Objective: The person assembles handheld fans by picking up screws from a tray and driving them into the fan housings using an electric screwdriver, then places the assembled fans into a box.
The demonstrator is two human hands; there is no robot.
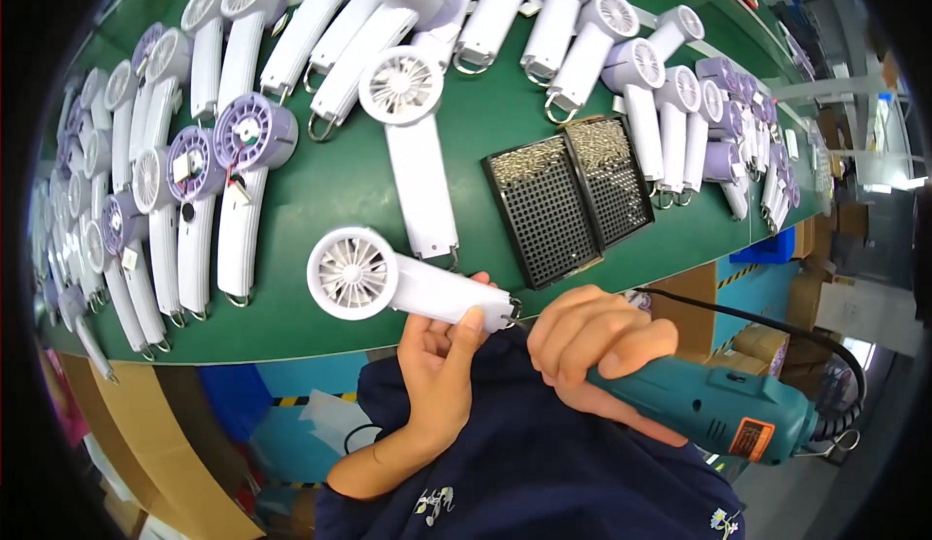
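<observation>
My left hand (442,365) grips a white handheld fan (427,286) by its handle, near the end with the metal loop. The fan lies sideways, its round grille head to the left, over the table's front edge. In my right hand (592,351) is a teal electric screwdriver (714,404), fingers wrapped round its front part. Its black cord leaves from the rear. The screwdriver's tip is hidden behind my right hand, which is close to the fan's loop end. Another white fan (420,185) rests on the table just beyond. A black screw tray (573,205) with two sections of screws lies to its right.
The green table (320,190) carries many more white fans (243,40) along the back and left. Some fans (250,132) show open purple heads with wires. More purple heads (728,103) stand at the right. Cardboard boxes (175,423) are below the table edge.
</observation>
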